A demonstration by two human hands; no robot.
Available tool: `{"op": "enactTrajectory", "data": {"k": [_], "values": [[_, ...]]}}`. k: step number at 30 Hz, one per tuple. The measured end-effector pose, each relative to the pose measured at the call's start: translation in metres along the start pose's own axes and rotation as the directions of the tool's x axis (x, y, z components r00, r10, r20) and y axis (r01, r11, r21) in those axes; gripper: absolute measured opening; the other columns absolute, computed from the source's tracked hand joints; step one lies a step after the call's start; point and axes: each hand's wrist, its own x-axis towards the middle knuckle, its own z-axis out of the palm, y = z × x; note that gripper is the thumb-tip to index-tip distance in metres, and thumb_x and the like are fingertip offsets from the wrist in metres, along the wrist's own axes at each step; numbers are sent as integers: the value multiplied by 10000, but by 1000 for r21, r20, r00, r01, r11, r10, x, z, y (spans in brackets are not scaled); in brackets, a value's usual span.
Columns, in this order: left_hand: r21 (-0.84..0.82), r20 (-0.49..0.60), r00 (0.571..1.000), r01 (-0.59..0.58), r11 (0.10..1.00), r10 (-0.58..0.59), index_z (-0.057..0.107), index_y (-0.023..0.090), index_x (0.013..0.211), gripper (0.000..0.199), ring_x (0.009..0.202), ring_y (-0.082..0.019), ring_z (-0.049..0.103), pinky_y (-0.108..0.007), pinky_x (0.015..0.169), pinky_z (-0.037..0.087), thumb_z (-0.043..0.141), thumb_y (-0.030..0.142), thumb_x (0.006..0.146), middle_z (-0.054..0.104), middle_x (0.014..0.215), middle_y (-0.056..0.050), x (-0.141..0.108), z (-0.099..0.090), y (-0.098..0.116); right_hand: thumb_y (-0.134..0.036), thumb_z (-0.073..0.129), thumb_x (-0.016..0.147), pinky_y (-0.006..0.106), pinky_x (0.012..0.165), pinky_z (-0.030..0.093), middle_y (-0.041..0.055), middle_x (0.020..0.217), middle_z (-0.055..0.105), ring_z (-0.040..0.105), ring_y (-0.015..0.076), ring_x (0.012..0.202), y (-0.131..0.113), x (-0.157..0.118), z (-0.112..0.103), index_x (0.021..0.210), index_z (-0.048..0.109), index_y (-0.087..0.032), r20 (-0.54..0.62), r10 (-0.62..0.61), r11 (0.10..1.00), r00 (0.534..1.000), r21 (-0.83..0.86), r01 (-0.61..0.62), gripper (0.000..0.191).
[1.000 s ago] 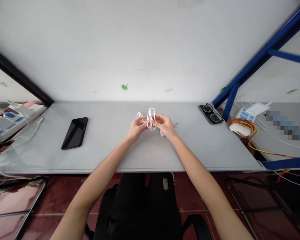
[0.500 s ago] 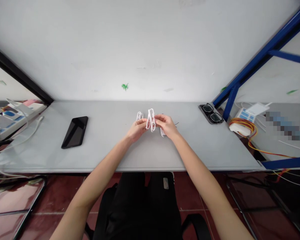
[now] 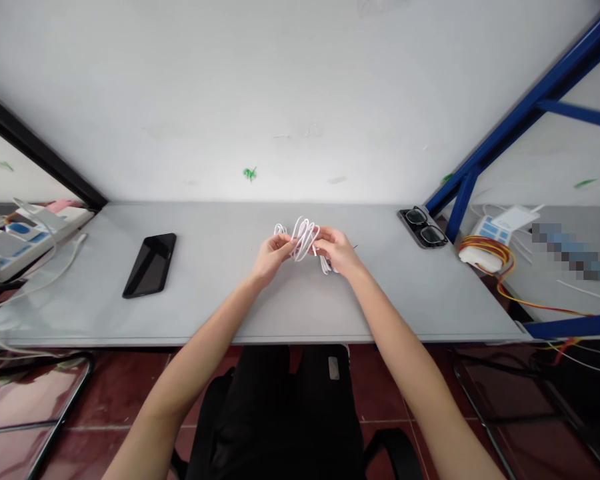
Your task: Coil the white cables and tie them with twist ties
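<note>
Between my two hands is a coiled white cable (image 3: 305, 239), its loops fanned out above the table. My left hand (image 3: 271, 259) pinches the loops from the left with thumb and fingers. From the other side, my right hand (image 3: 339, 251) grips the cable near a small white plug end (image 3: 315, 251). Behind my left hand lies another white cable bundle (image 3: 280, 229), partly hidden. A further white cable bundle (image 3: 325, 265) shows under my right hand, mostly covered by it. A thin dark piece sticks out beyond my right hand.
A black phone (image 3: 150, 265) lies on the grey table (image 3: 220, 313) at the left. Eyeglasses (image 3: 432, 235) rest on a dark case at the back right. Power strips with cables (image 3: 25, 240) stand at the far left; coiled red-yellow wires (image 3: 487, 248) are beyond the blue frame (image 3: 463, 200).
The loops of the held cable have spread apart and tilted to the right. My hands have shifted slightly, and the plug end now shows by my right fingers.
</note>
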Motion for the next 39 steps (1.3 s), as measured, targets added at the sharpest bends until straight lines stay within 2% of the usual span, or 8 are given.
{"op": "enactTrajectory", "data": {"k": [7, 11, 15, 19, 25, 29, 33, 39], "values": [[239, 50, 997, -77, 968, 67, 546, 160, 749, 375, 652, -121, 599, -271, 651, 454, 806, 415, 660, 660, 746, -26, -2, 1, -3, -241, 716, 609, 326, 707, 571, 29, 858, 677, 650, 145, 695, -2, 1, -1, 824, 672, -182, -178, 25, 1000, 984, 8, -24, 228], [328, 18, 997, -81, 941, 80, 506, 162, 715, 364, 658, -137, 630, -265, 630, 467, 787, 389, 670, 675, 743, -41, -3, 1, -2, -310, 749, 655, 342, 755, 580, 46, 915, 681, 679, 159, 726, -2, -1, -2, 872, 664, -181, -161, 1, 999, 987, -48, -9, 266], [325, -11, 997, -74, 943, 82, 508, 160, 728, 335, 665, -143, 648, -274, 648, 502, 758, 382, 697, 674, 733, -39, -4, 1, 0, -359, 746, 692, 340, 736, 557, 67, 929, 701, 685, 189, 760, -2, -3, -8, 967, 697, -179, -113, -83, 968, 990, -245, 54, 332], [335, 5, 998, -61, 940, 63, 508, 161, 735, 314, 661, -143, 651, -279, 653, 517, 742, 368, 708, 667, 726, -35, -6, 2, 2, -389, 698, 741, 298, 645, 491, 55, 797, 696, 621, 163, 685, -2, -3, -12, 838, 710, -168, -48, -140, 903, 989, -415, 108, 242], [328, 69, 997, -39, 944, 18, 490, 164, 720, 309, 597, -119, 610, -245, 586, 479, 737, 344, 678, 636, 684, -13, -3, -1, 1, -431, 673, 735, 276, 563, 453, 5, 637, 616, 565, 137, 563, -2, -1, -9, 776, 623, -180, -162, -166, 939, 973, -328, 105, 259], [283, -40, 998, -38, 958, 52, 492, 164, 713, 326, 623, -116, 611, -245, 615, 486, 750, 357, 661, 628, 690, -7, -3, -2, 1, -432, 692, 709, 284, 557, 475, 3, 646, 614, 588, 144, 556, -6, -1, -8, 769, 589, -188, -254, -146, 970, 956, -229, 87, 272], [262, -136, 989, -27, 965, 65, 494, 168, 708, 407, 644, -118, 598, -255, 637, 495, 774, 459, 656, 589, 655, 7, -2, -2, 2, -441, 709, 700, 287, 574, 483, 9, 653, 629, 596, 148, 571, -8, -2, -11, 780, 604, -185, -260, -152, 973, 954, -208, 98, 288], [280, -201, 974, -49, 959, 109, 538, 166, 728, 463, 820, -162, 639, -274, 688, 519, 728, 588, 700, 682, 910, -77, 0, -7, 4, -440, 710, 723, 260, 571, 438, 18, 681, 644, 560, 122, 585, -9, -2, -19, 774, 627, -174, -225, -157, 966, 962, -237, 102, 283]]}}
